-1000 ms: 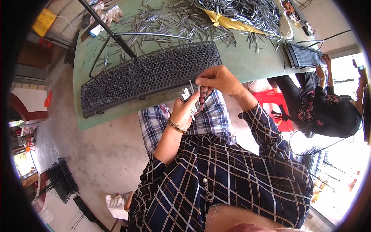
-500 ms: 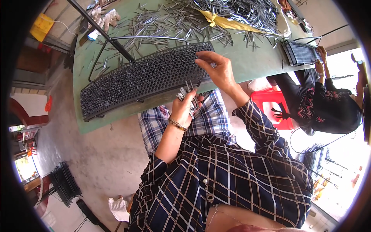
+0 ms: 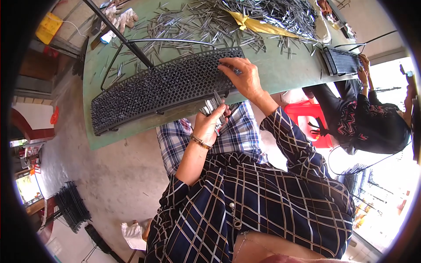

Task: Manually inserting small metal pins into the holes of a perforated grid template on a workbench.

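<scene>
Across your green worktable (image 3: 283, 79), loose metal strips (image 3: 289, 16) lie heaped behind the black perforated panel (image 3: 166, 83). Your right hand (image 3: 247, 79), thumb and forefinger slightly parted, is over the panel's right end; your left hand (image 3: 207, 124) clasps a strip bundle (image 3: 210, 105).

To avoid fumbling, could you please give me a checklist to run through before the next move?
1. Left hand has a grip on metal strips: ok.
2. Right hand over right end of black perforated panel: ok.
3. Right hand pinching a strip: cannot tell.
4. Loose strips gathered: not ok, many lie scattered on the green table.
5. Co-worker's hands away from this panel: ok, at a second panel, far right.
</scene>
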### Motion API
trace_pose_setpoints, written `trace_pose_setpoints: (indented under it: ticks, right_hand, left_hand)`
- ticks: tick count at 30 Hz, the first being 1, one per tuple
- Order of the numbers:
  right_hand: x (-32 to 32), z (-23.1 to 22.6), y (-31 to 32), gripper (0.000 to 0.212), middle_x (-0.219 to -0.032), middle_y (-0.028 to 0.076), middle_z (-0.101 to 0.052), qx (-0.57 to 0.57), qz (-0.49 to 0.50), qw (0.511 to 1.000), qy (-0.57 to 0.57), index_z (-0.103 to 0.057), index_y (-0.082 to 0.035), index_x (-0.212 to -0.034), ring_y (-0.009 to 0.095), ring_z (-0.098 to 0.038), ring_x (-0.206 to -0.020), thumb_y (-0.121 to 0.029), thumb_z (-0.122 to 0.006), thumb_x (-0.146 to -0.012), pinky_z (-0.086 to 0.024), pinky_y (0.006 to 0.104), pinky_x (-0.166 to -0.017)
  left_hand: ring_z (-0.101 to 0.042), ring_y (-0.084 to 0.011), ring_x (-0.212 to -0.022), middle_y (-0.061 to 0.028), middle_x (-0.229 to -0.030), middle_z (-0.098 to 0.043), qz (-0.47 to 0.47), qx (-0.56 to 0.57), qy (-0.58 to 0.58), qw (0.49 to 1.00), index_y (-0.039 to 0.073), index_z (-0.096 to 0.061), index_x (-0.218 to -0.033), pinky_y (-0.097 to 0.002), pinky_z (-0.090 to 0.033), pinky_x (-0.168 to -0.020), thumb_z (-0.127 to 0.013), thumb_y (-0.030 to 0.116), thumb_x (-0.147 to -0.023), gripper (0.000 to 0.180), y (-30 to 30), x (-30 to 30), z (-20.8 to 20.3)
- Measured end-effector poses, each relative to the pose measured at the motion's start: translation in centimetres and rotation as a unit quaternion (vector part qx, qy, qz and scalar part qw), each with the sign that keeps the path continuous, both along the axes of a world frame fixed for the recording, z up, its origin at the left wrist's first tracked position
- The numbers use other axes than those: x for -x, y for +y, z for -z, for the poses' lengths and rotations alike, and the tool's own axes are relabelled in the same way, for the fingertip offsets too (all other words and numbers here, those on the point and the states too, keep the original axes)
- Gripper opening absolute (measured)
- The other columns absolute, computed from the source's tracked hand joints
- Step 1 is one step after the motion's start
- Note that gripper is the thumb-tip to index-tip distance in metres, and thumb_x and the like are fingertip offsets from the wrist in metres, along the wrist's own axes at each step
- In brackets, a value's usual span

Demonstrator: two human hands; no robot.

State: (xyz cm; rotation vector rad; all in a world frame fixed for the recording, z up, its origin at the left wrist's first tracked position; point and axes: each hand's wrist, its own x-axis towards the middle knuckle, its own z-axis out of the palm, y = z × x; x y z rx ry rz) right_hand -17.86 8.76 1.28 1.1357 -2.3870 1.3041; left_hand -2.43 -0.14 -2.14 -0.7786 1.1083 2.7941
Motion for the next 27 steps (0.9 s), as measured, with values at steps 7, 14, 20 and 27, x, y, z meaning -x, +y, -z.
trace_pose_setpoints:
  ticks: [7, 14, 20, 27]
  right_hand:
    - [0.1, 1.6, 0.3, 0.019, -0.09, 0.005, -0.066, -0.044, -0.042, 0.994, 0.096, -0.068, -0.008, -0.093, 0.023, -0.059, -0.08, -0.014, -0.069, -0.076, -0.045, 0.0336, -0.076]
    - [-0.4, 1.3, 0.8, 0.021, -0.097, 0.008, -0.061, -0.055, -0.045, 0.989, 0.128, -0.067, -0.007, -0.097, 0.026, -0.059, -0.086, -0.012, -0.068, -0.077, -0.045, 0.035, -0.078]
    - [-3.6, -2.1, 4.4, 0.035, -0.104, 0.007, -0.061, -0.079, -0.273, 0.957, 0.06, -0.065, -0.01, -0.107, 0.023, -0.06, -0.087, 0.0, -0.066, -0.073, -0.047, 0.0325, -0.078]
    - [-4.2, -0.6, 5.4, 0.043, -0.112, 0.006, -0.058, -0.086, -0.267, 0.945, 0.171, -0.064, -0.009, -0.105, 0.019, -0.058, -0.079, -0.01, -0.065, -0.063, -0.046, 0.0316, -0.071]
  left_hand:
    - [-0.062, -0.0132, -0.079, -0.0039, -0.087, -0.064, 0.015, -0.011, -0.011, 1.0, 0.007, -0.059, -0.102, -0.0228, -0.048, -0.062, -0.064, 0.012, -0.085, 0.018, -0.1, -0.1, -0.1]
    - [-0.062, -0.0132, -0.078, -0.0035, -0.087, -0.064, 0.013, -0.024, -0.022, 0.999, 0.007, -0.06, -0.101, -0.0227, -0.048, -0.061, -0.065, 0.013, -0.084, 0.019, -0.5, -0.2, 0.0]
    - [-0.06, -0.0097, -0.074, 0.0008, -0.082, -0.062, 0.006, -0.082, -0.027, 0.996, 0.009, -0.061, -0.096, -0.0228, -0.047, -0.058, -0.065, 0.014, -0.085, 0.013, -1.3, 0.0, -0.5]
    - [-0.058, -0.0117, -0.066, -0.0015, -0.078, -0.062, 0.024, -0.099, -0.012, 0.995, 0.007, -0.062, -0.096, -0.0246, -0.048, -0.056, -0.063, 0.013, -0.086, 0.012, -1.6, 0.1, 0.3]
